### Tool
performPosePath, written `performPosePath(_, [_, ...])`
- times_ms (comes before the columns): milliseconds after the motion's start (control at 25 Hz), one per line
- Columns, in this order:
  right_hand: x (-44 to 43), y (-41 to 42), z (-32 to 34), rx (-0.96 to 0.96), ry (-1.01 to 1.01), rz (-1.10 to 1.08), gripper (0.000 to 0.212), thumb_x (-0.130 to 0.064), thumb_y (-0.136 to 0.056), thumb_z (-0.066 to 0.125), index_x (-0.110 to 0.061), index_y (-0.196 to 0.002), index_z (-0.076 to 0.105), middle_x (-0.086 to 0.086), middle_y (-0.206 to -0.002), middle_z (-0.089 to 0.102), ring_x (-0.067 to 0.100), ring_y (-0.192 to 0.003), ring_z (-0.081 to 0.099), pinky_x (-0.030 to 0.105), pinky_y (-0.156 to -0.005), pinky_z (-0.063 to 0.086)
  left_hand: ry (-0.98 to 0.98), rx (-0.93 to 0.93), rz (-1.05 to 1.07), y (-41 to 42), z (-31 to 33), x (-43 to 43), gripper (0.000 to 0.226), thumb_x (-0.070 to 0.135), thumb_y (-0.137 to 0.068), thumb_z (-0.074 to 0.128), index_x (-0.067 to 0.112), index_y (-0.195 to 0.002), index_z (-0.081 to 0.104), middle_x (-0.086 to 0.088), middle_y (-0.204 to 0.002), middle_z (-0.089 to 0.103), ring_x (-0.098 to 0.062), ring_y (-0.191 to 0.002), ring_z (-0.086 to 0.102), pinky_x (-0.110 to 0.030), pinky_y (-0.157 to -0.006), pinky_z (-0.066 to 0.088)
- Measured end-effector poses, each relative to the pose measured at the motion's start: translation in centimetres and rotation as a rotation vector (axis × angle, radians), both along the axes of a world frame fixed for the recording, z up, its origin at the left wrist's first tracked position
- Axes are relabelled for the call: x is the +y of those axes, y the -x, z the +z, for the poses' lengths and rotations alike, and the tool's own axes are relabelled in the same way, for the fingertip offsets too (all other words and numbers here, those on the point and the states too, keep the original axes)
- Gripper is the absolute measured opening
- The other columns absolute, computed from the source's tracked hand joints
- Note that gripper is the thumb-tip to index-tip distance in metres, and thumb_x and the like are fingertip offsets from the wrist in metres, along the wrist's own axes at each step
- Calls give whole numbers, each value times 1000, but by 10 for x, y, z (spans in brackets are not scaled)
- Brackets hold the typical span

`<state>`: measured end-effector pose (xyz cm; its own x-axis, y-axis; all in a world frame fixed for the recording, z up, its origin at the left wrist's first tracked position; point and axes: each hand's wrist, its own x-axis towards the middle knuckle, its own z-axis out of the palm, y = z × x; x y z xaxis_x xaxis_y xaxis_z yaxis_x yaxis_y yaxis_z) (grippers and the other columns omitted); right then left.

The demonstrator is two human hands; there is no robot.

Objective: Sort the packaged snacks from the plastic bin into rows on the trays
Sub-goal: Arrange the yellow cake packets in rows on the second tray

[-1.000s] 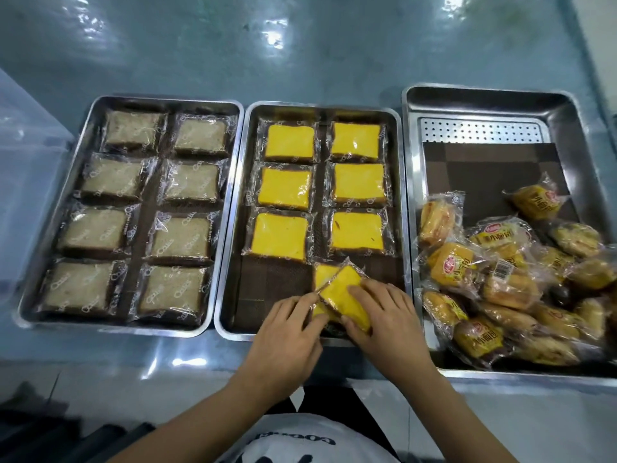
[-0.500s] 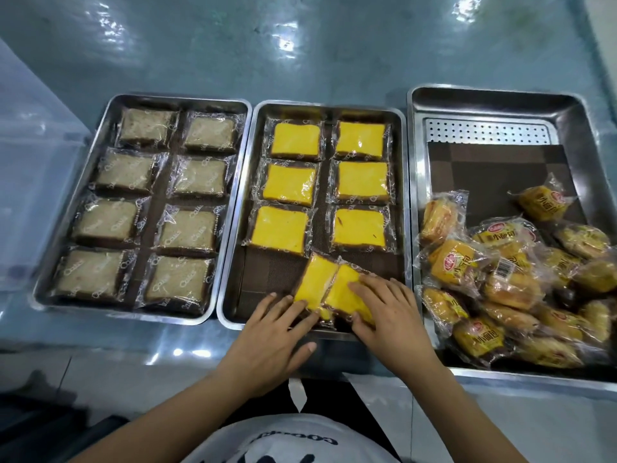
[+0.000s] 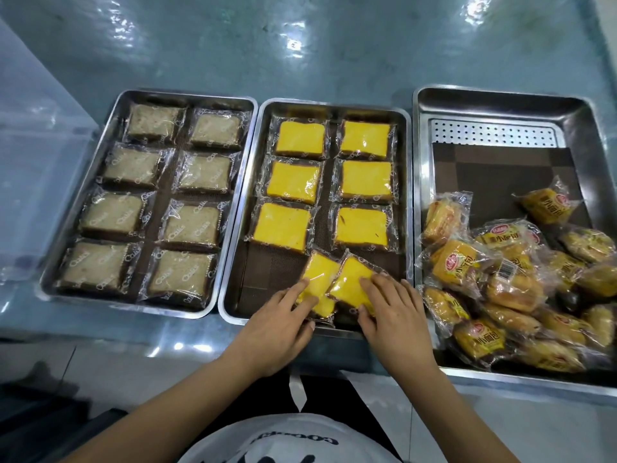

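Observation:
Two wrapped yellow cakes lie tilted and side by side at the near end of the middle tray [image 3: 230, 295]. My left hand [image 3: 280, 322] rests with straight fingers on the left yellow cake [image 3: 322, 274]. My right hand [image 3: 395, 312] presses flat on the right yellow cake [image 3: 350, 279]. Above them several yellow cakes [image 3: 362, 225] sit in two neat columns. The near left corner of this tray shows bare brown liner.
The left tray [image 3: 50, 279] holds several wrapped brown cakes [image 3: 190, 225] in two columns. The right tray [image 3: 420, 128] holds a loose heap of bagged buns [image 3: 500, 279], its far half bare. A translucent plastic bin [image 3: 30, 155] stands at far left.
The two yellow cakes, overlapped a second ago, have been spread apart to lie side by side. Both hands shifted slightly with them, and the camera moved a little.

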<state>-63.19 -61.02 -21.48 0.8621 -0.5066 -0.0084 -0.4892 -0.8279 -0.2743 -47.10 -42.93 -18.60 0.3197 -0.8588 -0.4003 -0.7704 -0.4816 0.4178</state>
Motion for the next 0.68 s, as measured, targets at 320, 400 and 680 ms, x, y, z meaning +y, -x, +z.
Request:
performPosePath(320, [0, -14, 0, -2, 33, -36, 44, -28, -92, 67, -16, -133, 59, 6, -133, 60, 26, -123, 54, 48, -106, 41, 1, 91, -19, 23, 15, -18, 48, 45, -102, 34, 28, -147, 34, -5, -156, 27, -24, -131, 38, -38, -110, 37])
performPosePath(400, [-3, -16, 0, -12, 40, -36, 42, -28, -94, 65, -16, -133, 59, 5, -132, 60, 26, -122, 54, 48, -106, 41, 39, 136, -13, 19, 19, -21, 43, 39, -102, 39, 25, -143, 39, -4, -147, 40, -22, -125, 45, -35, -105, 39])
performPosePath(680, [-6, -27, 5, -42, 110, -106, 38, -15, -88, 70, -17, -125, 63, 6, -123, 63, 28, -116, 55, 47, -103, 38, 89, 40, -6, -20, 21, -30, 37, 29, -101, 41, 26, -138, 45, 4, -133, 52, -14, -113, 48, -37, -98, 45])
